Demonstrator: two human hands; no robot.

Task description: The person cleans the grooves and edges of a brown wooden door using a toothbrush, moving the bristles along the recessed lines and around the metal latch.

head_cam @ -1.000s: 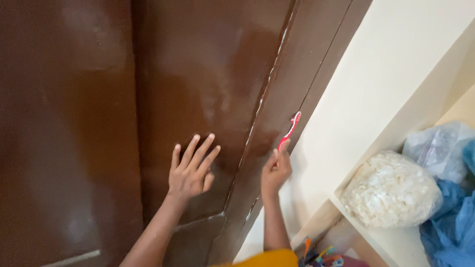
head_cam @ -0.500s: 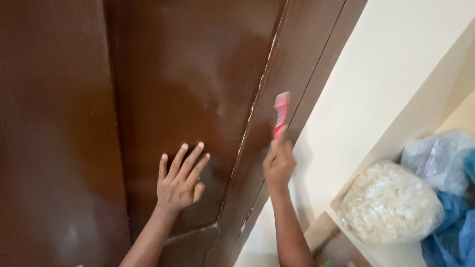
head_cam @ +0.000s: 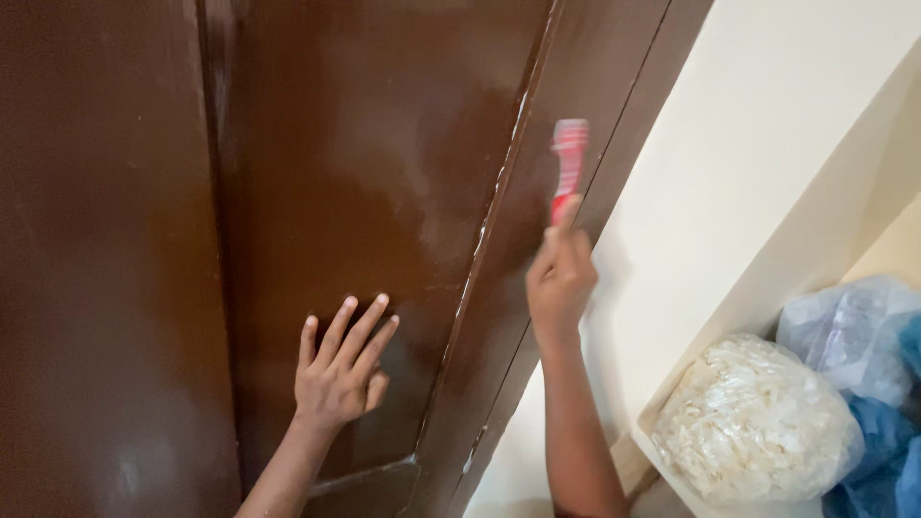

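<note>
A glossy dark brown wooden door (head_cam: 365, 144) fills the left and middle of the view. My left hand (head_cam: 338, 369) lies flat on its panel, fingers spread and pointing up. My right hand (head_cam: 561, 278) is raised beside the door's edge and grips a red and white toothbrush (head_cam: 568, 163) by its handle. The brush head points up and rests against the brown door frame (head_cam: 614, 125). A pale streak runs along the seam between door and frame.
A cream wall (head_cam: 758, 163) stands right of the frame. At the lower right a cream shelf (head_cam: 662, 451) holds a clear bag of white pieces (head_cam: 758, 427) and blue and clear plastic bags (head_cam: 863, 355).
My right hand has risen up the frame with the toothbrush, which has turned from tilted to upright. My left hand sits lower in view, still flat on the door.
</note>
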